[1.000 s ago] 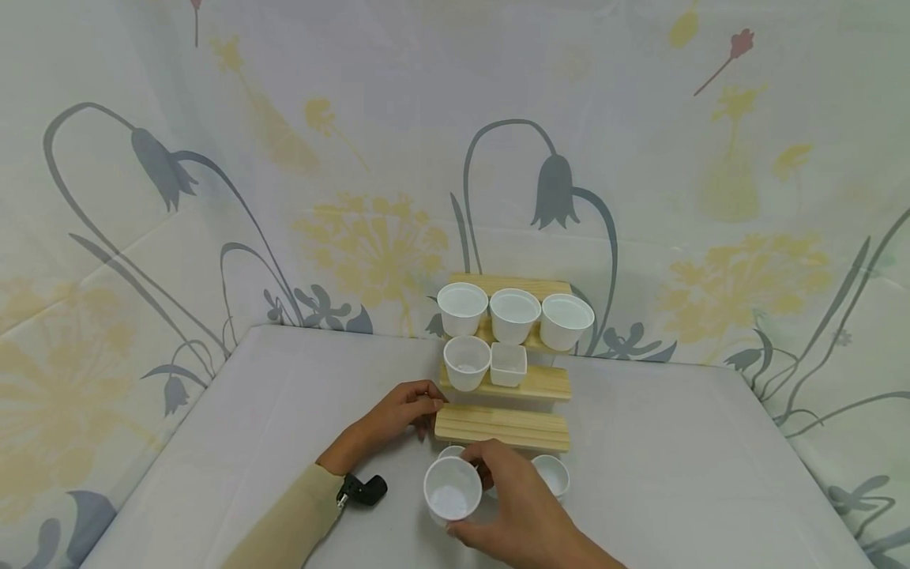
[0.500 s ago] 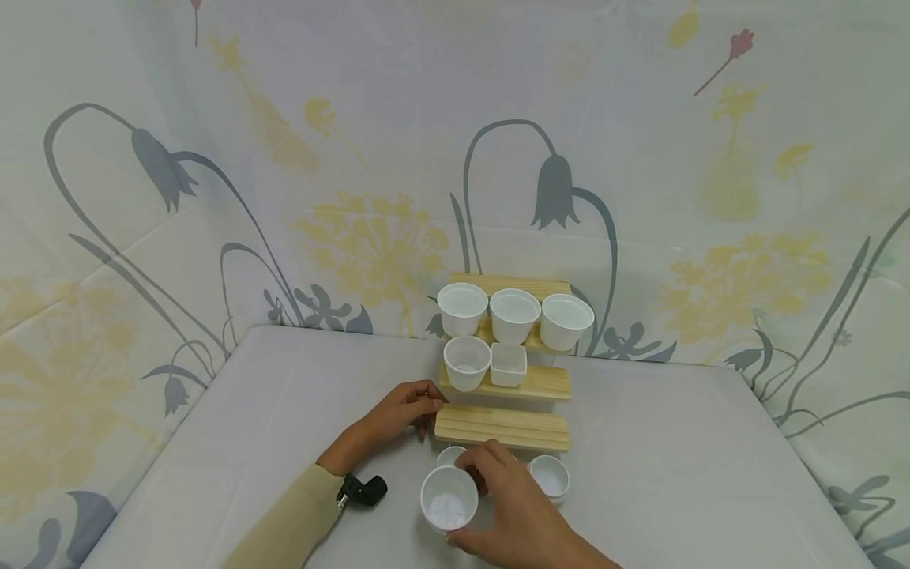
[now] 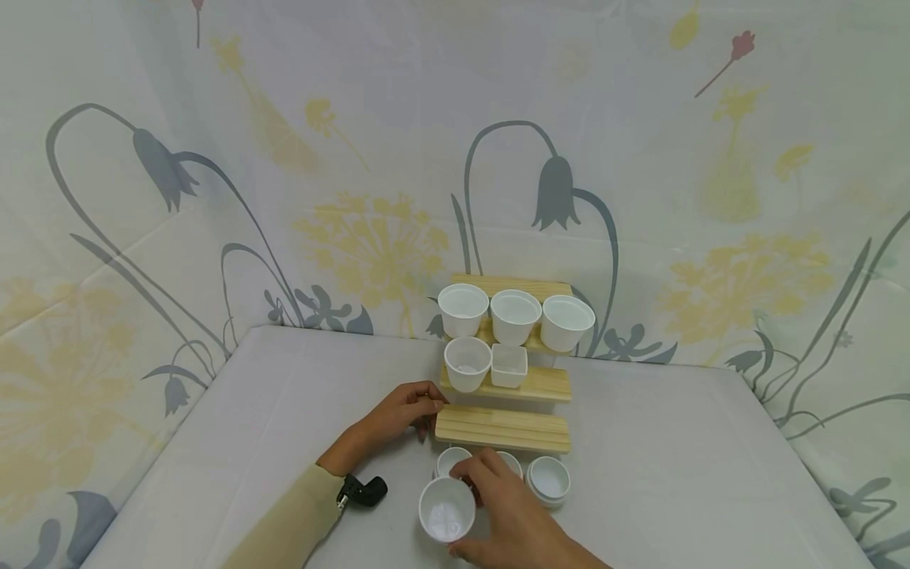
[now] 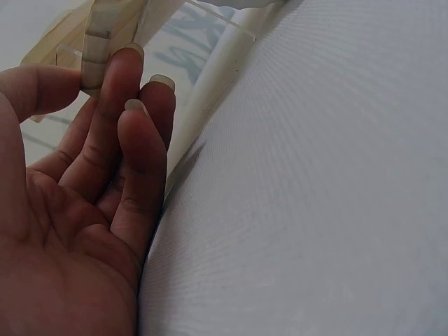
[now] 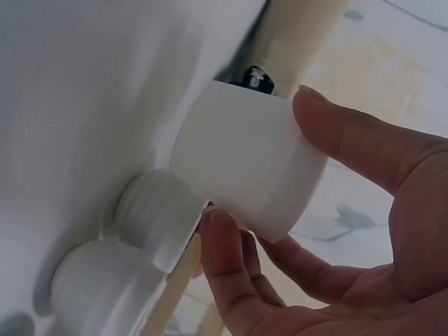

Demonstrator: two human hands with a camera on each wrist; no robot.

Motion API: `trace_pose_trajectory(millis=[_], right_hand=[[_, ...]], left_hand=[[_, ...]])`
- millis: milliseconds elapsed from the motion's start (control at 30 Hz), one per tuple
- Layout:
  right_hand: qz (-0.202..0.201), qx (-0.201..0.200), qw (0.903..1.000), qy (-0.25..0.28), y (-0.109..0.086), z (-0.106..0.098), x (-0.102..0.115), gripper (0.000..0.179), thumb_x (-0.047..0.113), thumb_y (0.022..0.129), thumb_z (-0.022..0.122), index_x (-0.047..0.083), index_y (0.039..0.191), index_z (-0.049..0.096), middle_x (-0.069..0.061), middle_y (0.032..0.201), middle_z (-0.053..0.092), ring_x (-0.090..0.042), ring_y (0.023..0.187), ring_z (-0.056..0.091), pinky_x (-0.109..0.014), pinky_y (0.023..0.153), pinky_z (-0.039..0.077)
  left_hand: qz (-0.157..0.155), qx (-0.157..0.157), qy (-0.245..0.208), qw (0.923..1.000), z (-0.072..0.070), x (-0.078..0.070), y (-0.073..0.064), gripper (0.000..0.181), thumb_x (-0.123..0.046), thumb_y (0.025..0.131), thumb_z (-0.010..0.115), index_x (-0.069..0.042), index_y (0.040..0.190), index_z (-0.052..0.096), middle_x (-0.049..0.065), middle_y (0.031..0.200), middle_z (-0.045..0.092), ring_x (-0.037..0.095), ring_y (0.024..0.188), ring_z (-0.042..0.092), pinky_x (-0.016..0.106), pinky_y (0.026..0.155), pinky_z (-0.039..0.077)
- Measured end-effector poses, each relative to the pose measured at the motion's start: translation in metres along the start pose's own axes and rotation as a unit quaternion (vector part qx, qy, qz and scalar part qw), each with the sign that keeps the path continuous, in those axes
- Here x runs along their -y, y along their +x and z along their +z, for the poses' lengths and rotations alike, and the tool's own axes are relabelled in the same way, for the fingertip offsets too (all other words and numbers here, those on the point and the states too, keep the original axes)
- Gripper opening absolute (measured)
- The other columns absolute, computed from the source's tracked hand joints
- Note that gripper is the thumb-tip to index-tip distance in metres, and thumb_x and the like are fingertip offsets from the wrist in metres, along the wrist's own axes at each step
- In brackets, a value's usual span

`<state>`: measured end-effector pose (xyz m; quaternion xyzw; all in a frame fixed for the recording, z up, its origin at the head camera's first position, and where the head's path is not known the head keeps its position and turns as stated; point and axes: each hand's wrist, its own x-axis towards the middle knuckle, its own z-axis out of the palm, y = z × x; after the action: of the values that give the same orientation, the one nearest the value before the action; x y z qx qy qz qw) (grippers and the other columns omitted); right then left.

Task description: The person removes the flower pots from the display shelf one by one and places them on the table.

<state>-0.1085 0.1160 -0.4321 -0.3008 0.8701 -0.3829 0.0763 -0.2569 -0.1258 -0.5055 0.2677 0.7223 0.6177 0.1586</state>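
My right hand (image 3: pixel 508 510) holds a small white round cup (image 3: pixel 446 510) by its sides, thumb at the near side and fingers at the far side. The right wrist view shows this cup (image 5: pixel 245 157) off the table, between thumb and fingertips. My left hand (image 3: pixel 401 411) pinches the left end of the lowest wooden step (image 3: pixel 502 429); thumb and finger meet that step's end (image 4: pixel 96 45) in the left wrist view. Just in front of the step stand small white cups (image 3: pixel 549 479) in a row, the middle one partly hidden by my right hand.
Three white cups (image 3: pixel 515 316) stand on the top wooden step (image 3: pixel 512 284). A round cup (image 3: pixel 467 365) and a square cup (image 3: pixel 509 365) share the left part of the middle step (image 3: pixel 547 383). A flowered curtain (image 3: pixel 398 158) hangs behind the white table (image 3: pixel 675 458).
My right hand has drawn the cup slightly toward me, uncovering more of the cups in front of the step. The left hand stays in place.
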Motion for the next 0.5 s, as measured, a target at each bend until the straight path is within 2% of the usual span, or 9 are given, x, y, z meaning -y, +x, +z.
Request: trace_pose_trajectory(millis=[300, 500], right_hand=[[-0.022, -0.009, 0.9993, -0.028, -0.0002, 0.005, -0.0024, 0.066, 0.02, 0.072, 0.1, 0.015, 0.124, 0.061, 0.004, 0.112, 0.049, -0.001, 0.091, 0.05, -0.021, 0.078, 0.051], [-0.013, 0.001, 0.9996, -0.024, 0.0005, 0.0068, -0.0045, 0.066, 0.018, 0.071, 0.1, 0.015, 0.124, 0.061, 0.004, 0.112, 0.048, 0.0, 0.09, 0.049, -0.02, 0.077, 0.05]], left_hand=[[0.004, 0.0, 0.007, 1.0, 0.0004, -0.0016, 0.0001, 0.023, -0.014, 0.107, 0.054, 0.003, 0.113, 0.068, 0.004, 0.082, 0.068, 0.017, 0.069, 0.061, 0.028, 0.06, 0.055], [0.001, -0.001, 0.005, 1.0, 0.0011, -0.0016, -0.0001, 0.023, -0.014, 0.107, 0.055, 0.003, 0.113, 0.068, 0.004, 0.082, 0.068, 0.016, 0.069, 0.061, 0.028, 0.061, 0.054]])
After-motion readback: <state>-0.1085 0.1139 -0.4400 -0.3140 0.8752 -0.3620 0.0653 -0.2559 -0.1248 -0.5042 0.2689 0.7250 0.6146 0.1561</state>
